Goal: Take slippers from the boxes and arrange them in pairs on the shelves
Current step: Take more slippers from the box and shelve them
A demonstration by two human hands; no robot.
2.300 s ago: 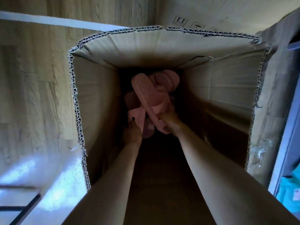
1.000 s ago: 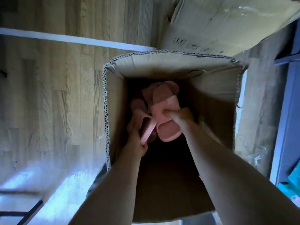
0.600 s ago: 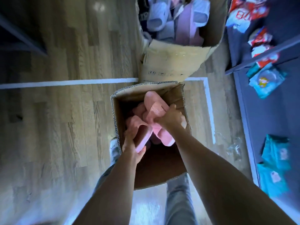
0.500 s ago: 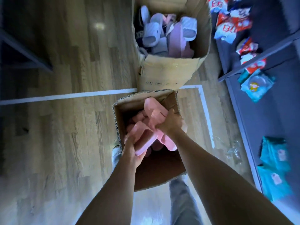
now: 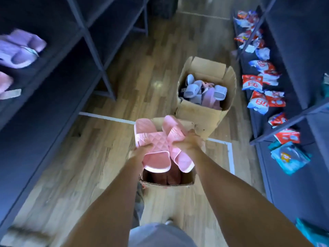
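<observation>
Two pink quilted slippers are held side by side above the near cardboard box (image 5: 188,179). My left hand (image 5: 140,151) grips the left pink slipper (image 5: 151,141) by its strap edge. My right hand (image 5: 191,141) grips the right pink slipper (image 5: 175,134), whose heel crosses behind the left one. More pink slippers lie dark in the bottom of the near box. A second cardboard box (image 5: 203,113) beyond it holds several blue and lilac slippers (image 5: 204,92).
Dark shelving (image 5: 53,82) runs along the left, with lilac slippers (image 5: 19,50) and a pink one (image 5: 5,84) on it. The right shelving (image 5: 284,122) carries red-and-white and teal packets (image 5: 263,100). Wood floor with white tape lines lies between.
Both hands lifted the pink slippers out of the near box to above its rim. My view rose, so the shelves on both sides came into sight.
</observation>
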